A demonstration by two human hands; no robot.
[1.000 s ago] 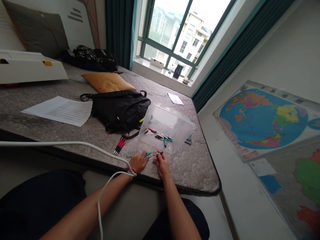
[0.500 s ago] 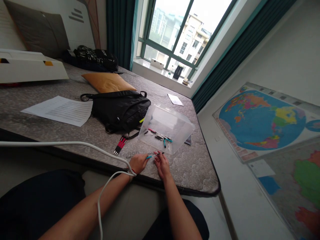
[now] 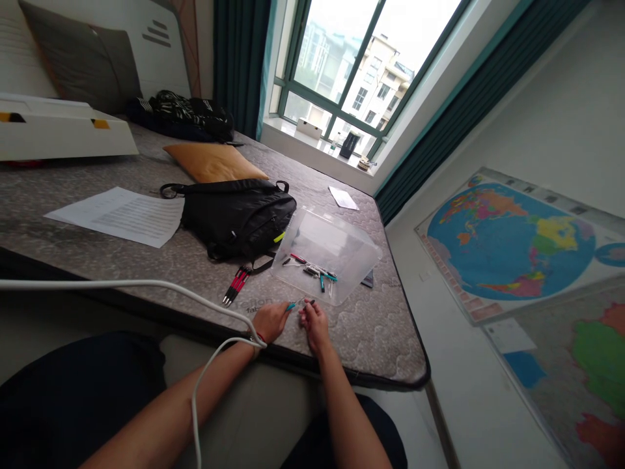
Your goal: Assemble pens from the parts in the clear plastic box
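Over the near edge of the mattress, my left hand (image 3: 271, 322) is closed on a teal pen barrel (image 3: 291, 306), its end pointing to the right. Close by on the right, my right hand (image 3: 315, 324) has its fingers curled round a small dark pen part (image 3: 308, 303). Something thin and pale shows between the two hands, too small to make out. Just beyond them a clear plastic box (image 3: 351, 260) lies with loose pen parts (image 3: 319, 273) in it, some teal, red and black. Left of the box, several red and black pens (image 3: 237, 284) lie side by side.
A black backpack (image 3: 234, 218) lies behind the pens, with a brown envelope (image 3: 215, 161) beyond it. Printed paper (image 3: 120, 216) is on the left. A white cable (image 3: 161, 283) crosses in front and loops by my left wrist. A dark flat object (image 3: 368, 279) sits beside the box.
The dark pen part has shifted slightly left and down, and my right fingers have curled in around it. Less of the pen's length shows between my hands. My left hand has barely moved.
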